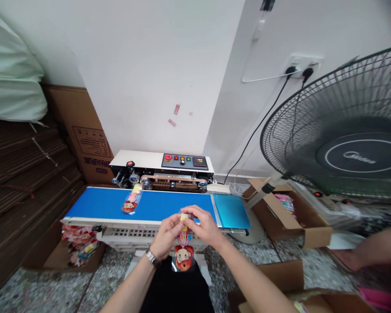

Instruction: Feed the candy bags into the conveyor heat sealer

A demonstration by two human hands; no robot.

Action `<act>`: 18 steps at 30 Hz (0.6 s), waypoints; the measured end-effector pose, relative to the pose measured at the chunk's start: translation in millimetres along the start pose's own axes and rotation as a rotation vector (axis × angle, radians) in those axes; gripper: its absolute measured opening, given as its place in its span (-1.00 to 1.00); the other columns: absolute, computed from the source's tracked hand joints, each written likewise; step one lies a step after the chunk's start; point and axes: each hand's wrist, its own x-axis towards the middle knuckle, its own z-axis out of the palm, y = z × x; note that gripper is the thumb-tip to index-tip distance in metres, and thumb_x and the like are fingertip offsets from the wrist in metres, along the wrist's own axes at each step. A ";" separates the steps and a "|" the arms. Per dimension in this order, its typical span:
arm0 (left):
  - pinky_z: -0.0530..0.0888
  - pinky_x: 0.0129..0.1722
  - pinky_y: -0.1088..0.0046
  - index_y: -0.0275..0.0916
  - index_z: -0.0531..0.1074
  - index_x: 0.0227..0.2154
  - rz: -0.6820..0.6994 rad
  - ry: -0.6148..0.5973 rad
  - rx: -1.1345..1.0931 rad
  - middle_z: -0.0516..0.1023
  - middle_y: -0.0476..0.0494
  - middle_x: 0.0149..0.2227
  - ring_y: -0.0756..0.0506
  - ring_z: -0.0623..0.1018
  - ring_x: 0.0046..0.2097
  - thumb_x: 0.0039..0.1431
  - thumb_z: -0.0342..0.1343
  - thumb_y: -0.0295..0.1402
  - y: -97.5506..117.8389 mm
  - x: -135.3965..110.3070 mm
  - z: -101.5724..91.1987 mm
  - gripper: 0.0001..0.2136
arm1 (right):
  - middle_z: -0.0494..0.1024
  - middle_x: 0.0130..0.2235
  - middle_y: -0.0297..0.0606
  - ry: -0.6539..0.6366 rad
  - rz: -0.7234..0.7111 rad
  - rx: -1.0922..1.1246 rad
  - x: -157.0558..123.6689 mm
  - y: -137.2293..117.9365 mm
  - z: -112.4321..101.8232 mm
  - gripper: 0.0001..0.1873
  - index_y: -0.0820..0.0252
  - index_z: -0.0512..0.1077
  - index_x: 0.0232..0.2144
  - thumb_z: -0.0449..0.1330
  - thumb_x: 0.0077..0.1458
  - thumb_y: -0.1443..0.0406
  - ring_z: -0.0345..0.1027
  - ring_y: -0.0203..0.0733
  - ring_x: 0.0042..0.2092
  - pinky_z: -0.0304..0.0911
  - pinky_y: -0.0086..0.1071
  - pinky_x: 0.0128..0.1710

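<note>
A cartoon-printed packet (132,199) lies on the blue conveyor belt (172,205).

One head-worn view, facing forward and down. Closest in, at six o'clock, left hand (165,237) and right hand (206,225) pinch a clear cartoon-print plastic packet (183,254); the blue conveyor belt (163,205) runs just beyond, white wall (150,65) far at twelve, black wire-caged fan (345,130) near at three.

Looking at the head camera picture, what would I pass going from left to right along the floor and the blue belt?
From the left: box of packets → packet on belt → left hand → held packet → right hand → open carton → fan.
</note>
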 end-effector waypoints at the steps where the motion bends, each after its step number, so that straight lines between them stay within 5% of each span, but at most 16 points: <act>1: 0.35 -0.24 0.44 -0.30 0.46 -0.24 0.006 0.004 0.005 0.54 -0.16 -0.32 -0.06 0.47 -0.28 0.03 0.13 -0.32 -1.0 0.0 0.1 -0.77 | 0.46 -0.13 -0.22 -0.001 0.000 0.016 -0.1 0.9 0.8 -0.76 0.13 0.39 -0.15 0.07 0.13 0.25 0.33 -0.22 -0.09 0.26 -0.34 -0.09; 7: 0.36 -0.23 0.45 -0.30 0.48 -0.26 0.008 0.064 -0.091 0.56 -0.17 -0.30 -0.07 0.49 -0.27 -0.01 0.17 -0.31 -4.5 -0.5 4.0 -0.76 | 0.44 -0.09 -0.21 -0.020 -0.041 0.014 -5.3 2.0 2.1 -0.76 0.06 0.42 -0.15 0.05 0.14 0.26 0.27 -0.18 -0.02 0.22 -0.25 -0.01; 11: 0.39 -0.21 0.38 -0.30 0.47 -0.27 0.012 0.193 -0.221 0.56 -0.23 -0.27 -0.11 0.52 -0.24 0.01 0.14 -0.25 -2.0 3.9 9.0 -0.75 | 0.28 0.05 -0.12 0.147 0.216 0.230 -21.4 12.0 14.7 -0.44 0.05 0.09 0.12 0.12 0.08 0.22 0.32 -0.17 -0.08 0.32 -0.25 -0.15; 14: 0.39 -0.18 0.36 -0.30 0.48 -0.31 0.038 0.295 -0.282 0.57 -0.24 -0.27 -0.12 0.52 -0.21 0.00 0.15 -0.25 -5.0 9.9 13.3 -0.76 | 0.40 -0.17 -0.21 0.218 0.403 0.422 -33.5 23.6 33.0 -0.41 0.08 0.07 0.09 0.16 0.03 0.18 0.38 -0.22 -0.26 0.36 -0.32 -0.31; 18: 0.38 -0.18 0.42 -0.31 0.48 -0.30 0.040 0.333 -0.208 0.57 -0.24 -0.24 -0.08 0.51 -0.21 -0.02 0.17 -0.26 -12.5 18.1 14.6 -0.75 | 0.41 -0.43 -0.38 0.200 0.473 0.521 -39.1 33.7 43.5 -0.58 0.13 0.23 -0.09 0.18 0.00 0.16 0.39 -0.25 -0.38 0.33 -0.38 -0.38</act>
